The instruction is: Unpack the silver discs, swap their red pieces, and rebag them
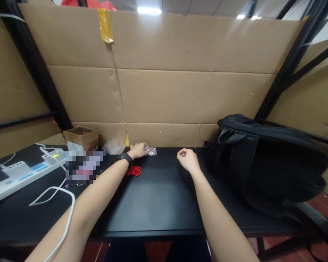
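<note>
My left hand, with a dark watch on its wrist, reaches to the back of the black tabletop. Its fingers are closed on the near end of a small shiny clear plastic packet that has a bit of red in it. Close under that wrist lies a small heap of bright red pieces, too small to name. To the right, my right hand is held over the table with thumb and fingers pinched together. Whatever it holds, if anything, cannot be made out.
A black bag stands on the right. On the left are a white power strip, a white cable lying across my left forearm, a small cardboard box and a clear plastic bag. A cardboard wall closes the back.
</note>
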`<action>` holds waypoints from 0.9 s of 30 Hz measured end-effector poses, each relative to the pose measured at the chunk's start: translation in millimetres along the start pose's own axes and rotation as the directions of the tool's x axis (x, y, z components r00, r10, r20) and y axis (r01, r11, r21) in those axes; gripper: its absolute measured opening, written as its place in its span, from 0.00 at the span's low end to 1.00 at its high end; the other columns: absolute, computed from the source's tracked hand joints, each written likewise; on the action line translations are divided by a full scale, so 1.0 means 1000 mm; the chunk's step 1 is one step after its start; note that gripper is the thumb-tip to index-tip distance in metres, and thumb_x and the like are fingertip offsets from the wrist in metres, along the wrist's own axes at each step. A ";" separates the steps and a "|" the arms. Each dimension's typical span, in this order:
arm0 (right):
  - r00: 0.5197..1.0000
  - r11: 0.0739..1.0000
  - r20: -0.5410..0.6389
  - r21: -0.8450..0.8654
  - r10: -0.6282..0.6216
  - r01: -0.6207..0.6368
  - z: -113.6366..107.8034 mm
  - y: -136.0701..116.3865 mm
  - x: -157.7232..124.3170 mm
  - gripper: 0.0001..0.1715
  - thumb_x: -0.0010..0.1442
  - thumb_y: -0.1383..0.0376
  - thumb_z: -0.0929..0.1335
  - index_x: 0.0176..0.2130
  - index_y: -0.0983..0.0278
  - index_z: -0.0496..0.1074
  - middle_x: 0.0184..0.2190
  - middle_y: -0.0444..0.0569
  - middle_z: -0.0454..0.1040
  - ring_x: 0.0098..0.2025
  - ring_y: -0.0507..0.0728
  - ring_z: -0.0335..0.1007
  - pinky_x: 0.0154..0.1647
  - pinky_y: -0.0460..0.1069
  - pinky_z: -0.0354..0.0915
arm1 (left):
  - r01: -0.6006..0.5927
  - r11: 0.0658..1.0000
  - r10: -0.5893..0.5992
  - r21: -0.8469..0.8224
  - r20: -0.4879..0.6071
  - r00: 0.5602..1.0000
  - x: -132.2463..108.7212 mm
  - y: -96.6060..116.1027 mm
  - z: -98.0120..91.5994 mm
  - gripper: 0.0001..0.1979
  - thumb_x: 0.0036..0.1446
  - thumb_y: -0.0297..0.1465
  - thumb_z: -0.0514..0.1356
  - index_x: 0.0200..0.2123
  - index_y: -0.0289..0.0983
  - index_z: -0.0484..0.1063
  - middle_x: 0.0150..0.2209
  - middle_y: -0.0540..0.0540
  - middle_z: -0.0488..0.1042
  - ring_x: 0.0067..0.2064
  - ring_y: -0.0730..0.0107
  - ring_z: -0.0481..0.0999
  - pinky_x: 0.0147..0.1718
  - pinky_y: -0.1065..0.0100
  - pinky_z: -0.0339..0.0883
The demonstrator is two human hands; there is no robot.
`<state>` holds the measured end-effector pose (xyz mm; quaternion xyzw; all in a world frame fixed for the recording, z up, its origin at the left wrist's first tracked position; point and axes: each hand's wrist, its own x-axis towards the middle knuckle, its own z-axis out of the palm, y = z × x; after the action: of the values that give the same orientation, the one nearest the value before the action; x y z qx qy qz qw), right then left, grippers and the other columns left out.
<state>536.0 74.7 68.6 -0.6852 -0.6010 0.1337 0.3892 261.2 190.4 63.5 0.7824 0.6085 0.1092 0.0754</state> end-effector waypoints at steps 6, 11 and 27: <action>1.000 1.000 -0.009 -0.024 -0.009 0.009 -0.007 0.005 0.005 0.07 0.50 0.66 0.69 0.31 0.58 0.78 0.31 0.45 0.80 0.34 0.55 0.76 0.35 0.47 0.64 | 0.099 0.988 -0.093 0.119 -0.061 0.994 -0.005 -0.028 -0.007 0.21 0.54 0.43 0.62 0.49 0.41 0.72 0.48 0.39 0.79 0.54 0.47 0.73 0.55 0.46 0.55; 0.997 0.996 -0.023 0.052 -0.071 0.072 -0.009 0.009 0.008 0.08 0.50 0.67 0.69 0.33 0.59 0.78 0.30 0.44 0.80 0.35 0.54 0.76 0.36 0.46 0.64 | 0.056 0.960 0.024 0.273 -0.281 0.959 -0.027 -0.021 -0.006 0.17 0.63 0.34 0.53 0.53 0.38 0.69 0.54 0.34 0.73 0.55 0.49 0.72 0.53 0.51 0.58; 0.975 0.973 0.044 -0.077 -0.216 0.219 -0.006 0.041 0.023 0.10 0.52 0.66 0.70 0.38 0.61 0.77 0.36 0.47 0.77 0.36 0.54 0.72 0.39 0.47 0.64 | -0.055 0.972 0.108 0.229 -0.229 0.967 -0.050 -0.009 0.014 0.22 0.67 0.44 0.45 0.52 0.42 0.73 0.56 0.39 0.74 0.53 0.52 0.72 0.51 0.52 0.57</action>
<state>574.7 94.7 51.0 -0.6278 -0.6844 0.0779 0.3625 244.9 144.5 43.3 0.7913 0.5887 0.1380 -0.0907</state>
